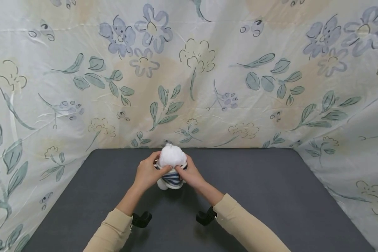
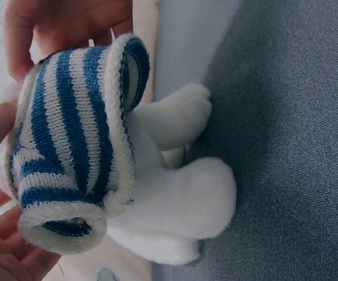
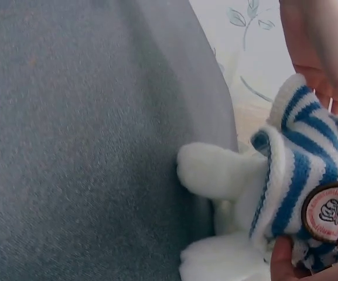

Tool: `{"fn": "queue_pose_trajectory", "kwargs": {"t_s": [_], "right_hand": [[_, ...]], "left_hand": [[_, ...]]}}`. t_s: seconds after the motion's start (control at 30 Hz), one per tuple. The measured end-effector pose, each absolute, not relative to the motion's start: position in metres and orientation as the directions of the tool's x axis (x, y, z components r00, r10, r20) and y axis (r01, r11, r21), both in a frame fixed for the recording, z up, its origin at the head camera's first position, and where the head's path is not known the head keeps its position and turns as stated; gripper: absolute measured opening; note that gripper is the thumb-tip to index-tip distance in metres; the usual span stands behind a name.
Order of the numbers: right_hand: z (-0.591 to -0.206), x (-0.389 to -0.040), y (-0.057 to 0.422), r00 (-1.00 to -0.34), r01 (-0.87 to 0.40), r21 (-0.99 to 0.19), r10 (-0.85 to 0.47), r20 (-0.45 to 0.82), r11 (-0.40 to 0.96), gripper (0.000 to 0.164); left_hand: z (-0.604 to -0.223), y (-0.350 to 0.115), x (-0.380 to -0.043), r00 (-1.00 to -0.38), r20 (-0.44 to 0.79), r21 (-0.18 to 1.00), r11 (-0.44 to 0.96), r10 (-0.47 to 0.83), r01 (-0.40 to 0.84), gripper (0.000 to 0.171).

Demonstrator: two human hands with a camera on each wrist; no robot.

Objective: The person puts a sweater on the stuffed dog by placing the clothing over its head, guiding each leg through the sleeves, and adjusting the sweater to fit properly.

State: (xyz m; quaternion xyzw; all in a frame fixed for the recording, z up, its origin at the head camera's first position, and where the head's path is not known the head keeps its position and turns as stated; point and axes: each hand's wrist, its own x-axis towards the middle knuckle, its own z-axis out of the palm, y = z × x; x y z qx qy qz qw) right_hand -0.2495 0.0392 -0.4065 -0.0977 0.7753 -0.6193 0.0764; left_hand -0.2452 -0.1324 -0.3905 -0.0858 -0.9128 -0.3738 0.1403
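Head: plush [image 1: 172,156] (gripped) near table's far edge [image 1: 239,149].

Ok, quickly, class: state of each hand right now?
Left hand: holding the white plush toy in a striped sweater.
Right hand: also holding the plush toy, opposite side.

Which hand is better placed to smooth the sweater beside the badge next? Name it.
Probably the right hand: its thumb lies beside the badge on the striped sweater, while the left hand is at the other side, by the open sleeve cuff.
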Motion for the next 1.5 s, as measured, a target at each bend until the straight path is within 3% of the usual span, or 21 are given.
{"fn": "queue_pose_trajectory", "kwargs": {"t_s": [0.4,0.73,1.07,1.5], "right_hand": [[-0.408,-0.246,0.036,-0.975,0.037,-0.981,-0.21,-0.077,0.189,0.077],[-0.382,-0.228,0.043,-0.959,0.01,-0.986,-0.277,-0.057,0.167,0.082],[-0.408,-0.232,0.047,-0.932,-0.066,-0.986,-0.362,0.005,0.155,0.091],[-0.424,-0.244,0.051,-0.928,-0.092,-0.983,-0.372,0.027,0.159,0.067]], "left_hand": [[-0.393,-0.13,-0.249,-0.952,0.305,0.654,0.733,-0.028,0.188,0.056],[-0.393,-0.127,-0.252,-0.943,0.326,0.654,0.736,-0.062,0.177,0.053],[-0.392,-0.129,-0.253,-0.948,0.305,0.677,0.72,-0.086,0.152,0.05],[-0.388,-0.129,-0.252,-0.953,0.293,0.667,0.731,-0.078,0.146,0.052]]}}
